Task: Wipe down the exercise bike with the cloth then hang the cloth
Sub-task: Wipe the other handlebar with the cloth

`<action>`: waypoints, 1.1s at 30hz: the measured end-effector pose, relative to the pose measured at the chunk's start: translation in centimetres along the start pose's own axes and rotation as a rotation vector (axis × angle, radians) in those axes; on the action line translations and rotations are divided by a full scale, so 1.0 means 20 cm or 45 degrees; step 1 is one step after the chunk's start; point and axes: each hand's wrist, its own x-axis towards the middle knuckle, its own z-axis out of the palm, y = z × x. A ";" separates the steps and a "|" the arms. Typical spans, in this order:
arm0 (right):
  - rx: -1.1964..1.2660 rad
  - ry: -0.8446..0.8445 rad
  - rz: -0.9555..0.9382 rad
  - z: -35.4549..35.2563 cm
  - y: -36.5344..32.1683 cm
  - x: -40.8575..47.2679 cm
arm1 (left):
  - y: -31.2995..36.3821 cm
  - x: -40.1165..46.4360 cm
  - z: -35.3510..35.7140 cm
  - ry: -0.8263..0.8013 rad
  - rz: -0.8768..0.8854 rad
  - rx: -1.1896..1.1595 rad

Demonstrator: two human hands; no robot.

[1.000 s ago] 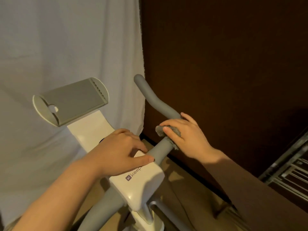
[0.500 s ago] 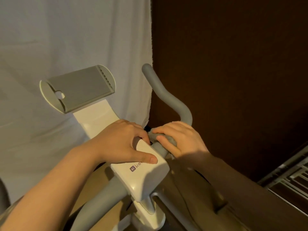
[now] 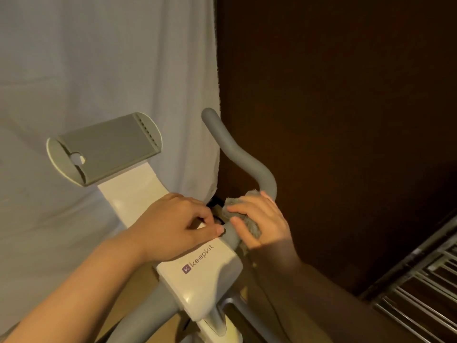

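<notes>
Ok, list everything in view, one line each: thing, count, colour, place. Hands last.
handlebar: 1, grey, curving up right of centre
bike housing: 1, white with "keepkit" logo, lower centre
tablet holder: 1, grey, upper left of housing
cloth: 1, grey, wrapped on the handlebar base
sheet: 1, white, hanging behind, left
wall: 1, dark brown, right
metal rack: 1, silver, lower right corner
left hand: 1, resting on the housing
right hand: 1, gripping the cloth round the handlebar

hands: 2 (image 3: 173, 229) (image 3: 262, 221) | cloth: 1 (image 3: 249, 222) | exercise bike: 1 (image 3: 205, 271) | white sheet: 1 (image 3: 99, 70)
</notes>
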 end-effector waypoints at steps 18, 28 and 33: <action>0.578 0.452 1.180 0.01 0.13 0.29 | 0.22 0.31 0.17 0.166 -0.275 -0.062; 0.780 0.314 1.413 0.04 0.24 0.33 | 0.22 0.32 0.18 0.110 -0.264 -0.017; 0.780 0.375 1.359 0.03 0.17 0.26 | 0.21 0.33 0.18 0.111 -0.231 -0.018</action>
